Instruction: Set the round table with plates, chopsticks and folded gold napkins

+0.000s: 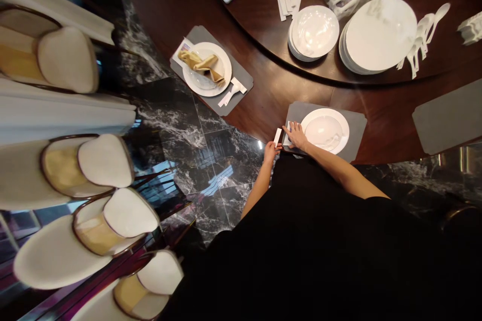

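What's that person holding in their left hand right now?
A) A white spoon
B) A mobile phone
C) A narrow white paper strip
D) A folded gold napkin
C. The left hand pinches a narrow white paper strip upright in its fingers, just beside the grey placemat.

black short-sleeved top (pixel 301 241), loose dark fabric across the front, bare forearms (pixel 331 168), bare hands (pixel 295 135)
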Tool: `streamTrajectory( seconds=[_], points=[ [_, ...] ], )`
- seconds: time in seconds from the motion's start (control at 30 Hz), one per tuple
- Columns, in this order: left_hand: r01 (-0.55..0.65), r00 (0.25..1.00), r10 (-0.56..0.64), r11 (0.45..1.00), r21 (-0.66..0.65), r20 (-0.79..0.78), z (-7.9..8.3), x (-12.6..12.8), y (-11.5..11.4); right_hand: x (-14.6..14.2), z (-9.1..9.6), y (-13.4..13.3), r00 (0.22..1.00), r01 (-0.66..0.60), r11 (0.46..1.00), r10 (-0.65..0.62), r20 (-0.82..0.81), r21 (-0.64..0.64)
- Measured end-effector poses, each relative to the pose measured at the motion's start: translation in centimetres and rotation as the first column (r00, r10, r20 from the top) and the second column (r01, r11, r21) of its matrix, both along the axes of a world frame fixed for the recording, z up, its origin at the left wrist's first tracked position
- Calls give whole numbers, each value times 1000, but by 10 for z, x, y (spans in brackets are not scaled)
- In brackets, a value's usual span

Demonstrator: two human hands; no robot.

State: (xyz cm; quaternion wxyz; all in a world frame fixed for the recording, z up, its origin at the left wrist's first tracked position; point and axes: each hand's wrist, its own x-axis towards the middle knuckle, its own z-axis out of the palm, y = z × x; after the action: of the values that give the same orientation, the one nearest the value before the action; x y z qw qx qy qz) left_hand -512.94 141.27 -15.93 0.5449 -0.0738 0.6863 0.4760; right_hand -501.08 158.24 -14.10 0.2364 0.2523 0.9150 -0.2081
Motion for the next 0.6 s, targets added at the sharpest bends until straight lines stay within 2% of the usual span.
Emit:
streamTrajectory(
  seconds=[0.17, 0.3, 0.37, 0.43, 0.47, 0.5, 0.53, 0.6],
  points=[
    [-22, 1000, 22, 1000, 8, 2, -2, -2, -6, 2, -10, -2, 998, 25, 999, -27, -60, -23],
    [-21, 1000, 21, 1000, -8, 4, -4, -3, -9, 7, -10, 2, 992, 48, 997, -54, -116, -60],
    [-19, 1000, 19, 1000, 1, 1, -5, -4, -11, 21, -6, 10, 975, 92, 992, -107, -193, -87],
    [-16, 1000, 16, 1000, -1, -5, -8, -5, -11, 50, -2, 22, 925, 233, 968, -249, -287, -89],
    [-14, 1000, 14, 1000, -7, -12, -10, -5, -10, 70, 0, 30, 876, 352, 933, -358, -324, -78],
    [-10, 1000, 10, 1000, -13, -22, -12, -6, -9, 93, 0, 37, 800, 501, 863, -488, -348, -60],
    [-4, 999, 4, 1000, -14, -34, -14, -7, -6, 117, 0, 45, 692, 661, 750, -627, -358, -35],
    [18, 998, -18, 1000, -3, -66, -19, -8, 3, 165, -4, 57, 403, 907, 420, -855, -327, 18]
  ],
)
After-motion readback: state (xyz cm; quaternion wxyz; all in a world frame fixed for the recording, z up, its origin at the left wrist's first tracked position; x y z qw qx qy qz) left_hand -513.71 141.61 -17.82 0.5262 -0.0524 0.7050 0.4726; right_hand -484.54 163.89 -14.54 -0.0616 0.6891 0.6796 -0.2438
